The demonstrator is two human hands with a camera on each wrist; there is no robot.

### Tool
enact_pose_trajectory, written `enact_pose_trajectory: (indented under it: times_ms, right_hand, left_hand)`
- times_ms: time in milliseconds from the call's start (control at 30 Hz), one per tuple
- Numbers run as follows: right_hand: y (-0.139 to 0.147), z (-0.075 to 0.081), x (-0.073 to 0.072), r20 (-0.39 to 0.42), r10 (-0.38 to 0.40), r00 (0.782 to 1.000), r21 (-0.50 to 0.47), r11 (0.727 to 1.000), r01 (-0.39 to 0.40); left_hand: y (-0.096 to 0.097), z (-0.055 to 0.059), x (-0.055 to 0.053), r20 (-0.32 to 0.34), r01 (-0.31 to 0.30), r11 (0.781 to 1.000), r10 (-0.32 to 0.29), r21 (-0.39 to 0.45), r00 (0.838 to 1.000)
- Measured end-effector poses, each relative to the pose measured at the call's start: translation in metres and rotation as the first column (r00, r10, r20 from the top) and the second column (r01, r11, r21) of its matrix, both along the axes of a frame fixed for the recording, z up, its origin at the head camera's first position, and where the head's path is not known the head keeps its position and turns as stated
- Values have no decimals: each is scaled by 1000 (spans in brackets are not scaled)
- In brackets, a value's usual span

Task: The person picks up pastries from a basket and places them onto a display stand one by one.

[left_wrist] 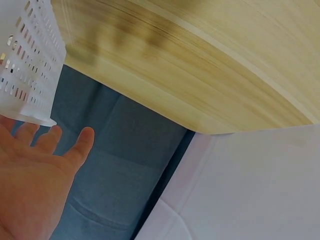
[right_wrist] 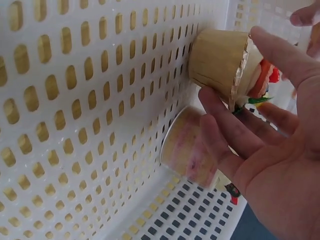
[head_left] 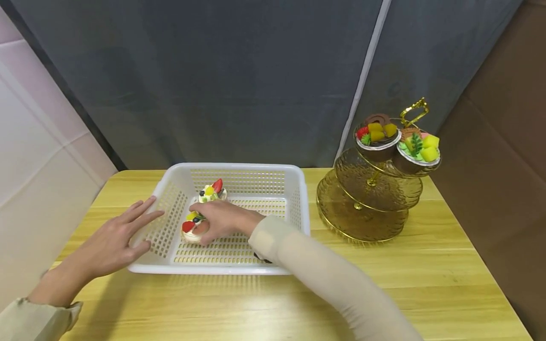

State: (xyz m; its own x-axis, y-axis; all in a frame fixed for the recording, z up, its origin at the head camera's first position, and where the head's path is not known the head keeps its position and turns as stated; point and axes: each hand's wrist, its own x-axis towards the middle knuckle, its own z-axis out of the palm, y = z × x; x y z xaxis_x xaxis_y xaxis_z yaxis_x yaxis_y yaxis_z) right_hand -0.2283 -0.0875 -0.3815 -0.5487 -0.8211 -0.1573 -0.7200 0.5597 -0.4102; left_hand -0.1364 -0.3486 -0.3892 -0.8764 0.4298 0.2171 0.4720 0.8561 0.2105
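Observation:
Inside a white plastic basket [head_left: 230, 271], my right hand [head_left: 226, 218] holds a fruit-topped cupcake [head_left: 190, 236] with strawberry, yellow fruit and cream. Seen from the right wrist, its tan paper cup [right_wrist: 215, 60] lies between the thumb and fingers, close over the basket floor. Beyond it sits another cupcake [head_left: 212, 192], topped with strawberry and berries, its pinkish cup [right_wrist: 187, 147] below my fingers in the right wrist view. At the basket's left rim, my left hand [head_left: 113, 241] has its fingers spread and holds nothing.
To the right stands a three-tier gold-rimmed stand [head_left: 362, 227]. Its top tier bears a chocolate cupcake [head_left: 377, 142] and a green-creamed cupcake [head_left: 420, 151]. A small dark thing [head_left: 261, 258] shows in the basket, partly under my right sleeve. Dark grey cloth [head_left: 213, 85] hangs behind the table [head_left: 256, 308].

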Motion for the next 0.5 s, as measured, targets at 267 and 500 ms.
enact_pose_trajectory:
  times_ms: [267,500]
  right_hand:
    - [-4,-4,1,0,-29,1000,27,999,29]
    - [-6,-7,2,-6,-42,999,3,999,42]
  left_hand:
    - [0,0,0,3,2,1000,-2,0,1000]
    - [0,0,0,0,8,1000,-8,10,1000]
